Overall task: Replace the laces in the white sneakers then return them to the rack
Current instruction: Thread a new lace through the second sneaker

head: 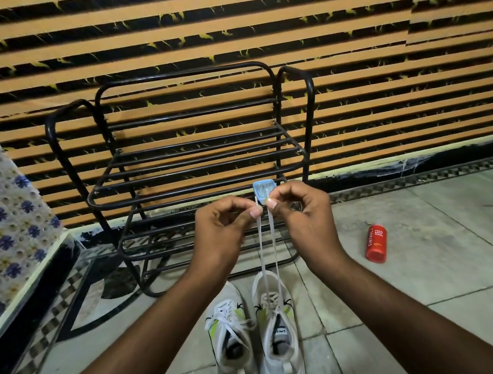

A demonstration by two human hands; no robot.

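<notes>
Two white sneakers with yellow-green accents stand side by side on the floor, toes away from me: the left sneaker (pixel 232 338) is laced, the right sneaker (pixel 278 329) has a white lace (pixel 262 250) running up from it in two strands. My left hand (pixel 224 233) pinches one strand and my right hand (pixel 303 214) pinches the other, both raised above the shoes. A small light-blue object (pixel 263 189) sits just above my fingertips. The black metal shoe rack (pixel 185 168) stands behind the shoes with bare shelves.
A red bottle (pixel 376 243) lies on the tiled floor to the right. At the left stand a patterned cloth (pixel 2 212) and a dark-edged ledge (pixel 26 292). A striped orange-and-black wall (pixel 376 58) runs behind the rack.
</notes>
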